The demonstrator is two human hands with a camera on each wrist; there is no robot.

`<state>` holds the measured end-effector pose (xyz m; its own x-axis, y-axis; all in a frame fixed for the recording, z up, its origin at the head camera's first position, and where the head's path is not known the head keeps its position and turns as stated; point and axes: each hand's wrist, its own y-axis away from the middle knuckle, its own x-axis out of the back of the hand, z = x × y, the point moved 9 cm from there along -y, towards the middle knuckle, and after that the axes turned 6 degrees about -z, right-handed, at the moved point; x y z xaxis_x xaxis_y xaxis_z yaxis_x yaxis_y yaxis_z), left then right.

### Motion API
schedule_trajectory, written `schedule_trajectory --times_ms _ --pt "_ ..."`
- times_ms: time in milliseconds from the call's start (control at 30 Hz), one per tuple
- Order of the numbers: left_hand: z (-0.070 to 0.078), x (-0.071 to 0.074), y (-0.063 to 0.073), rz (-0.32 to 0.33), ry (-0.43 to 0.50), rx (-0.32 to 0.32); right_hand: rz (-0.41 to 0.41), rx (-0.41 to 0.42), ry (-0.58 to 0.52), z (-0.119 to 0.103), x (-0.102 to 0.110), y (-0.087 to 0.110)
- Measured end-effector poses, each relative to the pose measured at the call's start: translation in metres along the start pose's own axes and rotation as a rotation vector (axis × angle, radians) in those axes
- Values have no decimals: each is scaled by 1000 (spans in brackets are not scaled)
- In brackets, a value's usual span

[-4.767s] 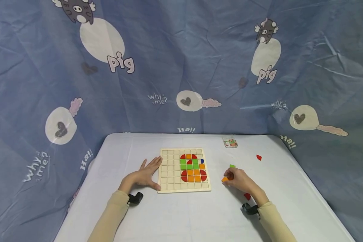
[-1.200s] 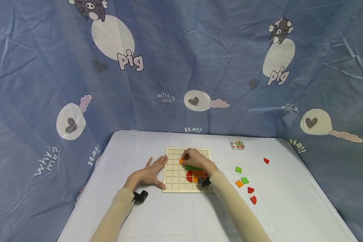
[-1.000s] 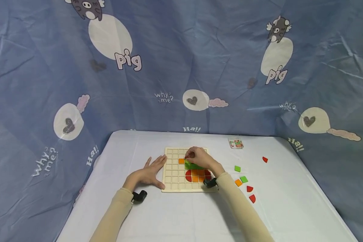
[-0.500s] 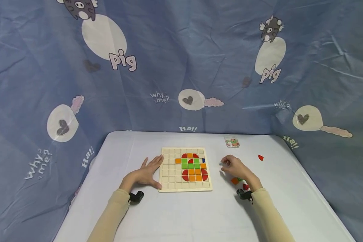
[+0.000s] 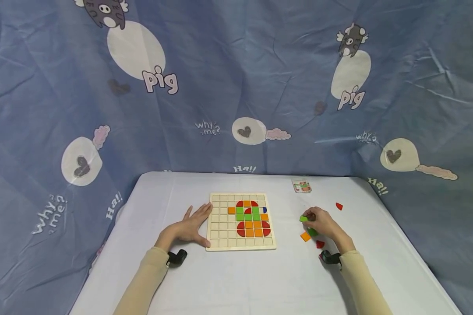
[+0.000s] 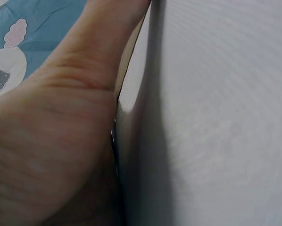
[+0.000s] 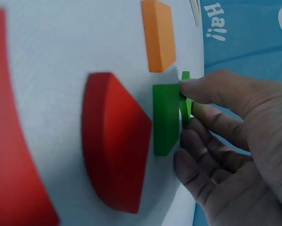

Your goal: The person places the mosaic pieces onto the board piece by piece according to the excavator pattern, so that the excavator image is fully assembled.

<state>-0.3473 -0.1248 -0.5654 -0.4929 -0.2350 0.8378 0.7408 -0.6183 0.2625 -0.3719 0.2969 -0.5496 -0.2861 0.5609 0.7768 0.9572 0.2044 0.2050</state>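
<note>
My left hand point(image 5: 189, 226) rests with spread fingers against the left edge of the wooden grid board point(image 5: 220, 227). Orange, green, red and blue-and-white tiles fill part of its right half, and one orange square point(image 5: 231, 210) sits left of the green ones. Off the board's right side, my right hand point(image 5: 322, 223) pinches a green square tile point(image 5: 303, 218) between thumb and finger. In the right wrist view, a second green tile point(image 7: 165, 120) lies just below those fingers, beside a loose orange tile point(image 7: 159, 35) and a red quarter-round tile point(image 7: 117, 141).
A small picture card point(image 5: 301, 187) lies at the back right of the white table point(image 5: 236, 280). A red tile point(image 5: 339, 206) lies apart, farther right. Another red tile is mostly hidden under the right wrist. A blue printed cloth point(image 5: 205, 96) hangs behind.
My right hand set an orange square on the board left of the green tiles, then went back right and took hold of a green tile. The left hand stayed at the board's edge.
</note>
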Motion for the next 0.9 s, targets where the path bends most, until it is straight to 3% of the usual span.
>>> schedule_trajectory --times_ms 167,300,533,900 --pt "-2 -1 -1 -3 -14 -5 23 20 2 -7 -1 -4" --pt "-4 -2 -1 -1 -11 -6 52 91 -10 -28 -7 -9" --pt "-5 -1 0 3 -9 -1 50 238 -1 -100 -31 -27" --pt "-3 -2 1 -15 -20 4 -72 457 87 -207 -93 -58"
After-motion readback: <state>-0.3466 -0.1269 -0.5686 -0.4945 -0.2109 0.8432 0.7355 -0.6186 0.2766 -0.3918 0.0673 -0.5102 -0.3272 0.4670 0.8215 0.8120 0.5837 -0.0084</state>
